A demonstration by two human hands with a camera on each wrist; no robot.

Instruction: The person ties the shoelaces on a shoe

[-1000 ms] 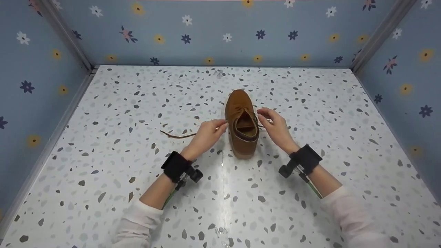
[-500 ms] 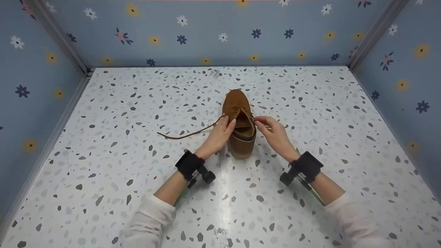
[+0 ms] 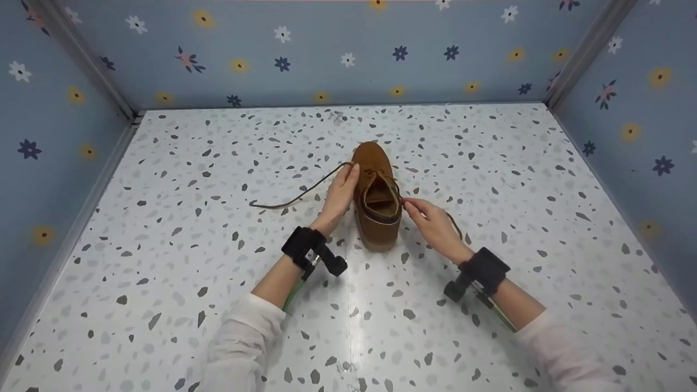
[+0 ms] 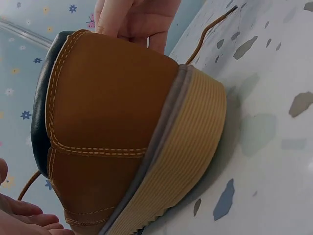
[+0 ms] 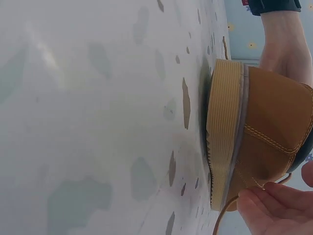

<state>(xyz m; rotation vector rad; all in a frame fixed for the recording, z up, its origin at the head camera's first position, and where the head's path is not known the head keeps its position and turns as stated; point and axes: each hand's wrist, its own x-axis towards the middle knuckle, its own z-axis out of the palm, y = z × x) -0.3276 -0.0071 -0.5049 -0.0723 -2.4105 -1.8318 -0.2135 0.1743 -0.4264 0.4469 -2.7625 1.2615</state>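
A brown lace-up shoe (image 3: 375,237) stands upright, toe toward the back wall, its tan ribbed sole (image 4: 195,142) on the surface. My left hand (image 3: 338,196) is along the shoe's left side near the toe. Between its thumb and fingers runs a brown shoelace (image 3: 305,193), which trails off to the left; that hand's fingers (image 4: 29,215) are partly cut off in the left wrist view. On the other side, my right hand (image 3: 435,226) pinches the right lace end (image 5: 225,215) beside the shoe opening. Its tail passes under that hand.
The white speckled tabletop (image 3: 218,326) spreads around the shoe. Blue flowered panels (image 3: 305,76) stand at the back and both sides, joined by grey corner posts (image 3: 81,60). A black wrist strap with a small camera (image 3: 305,247) sits on each forearm.
My left hand has come in from the left and slid forward along the shoe toward the toe, shifting the lace. The right hand has drawn slightly back toward the heel along its lace.
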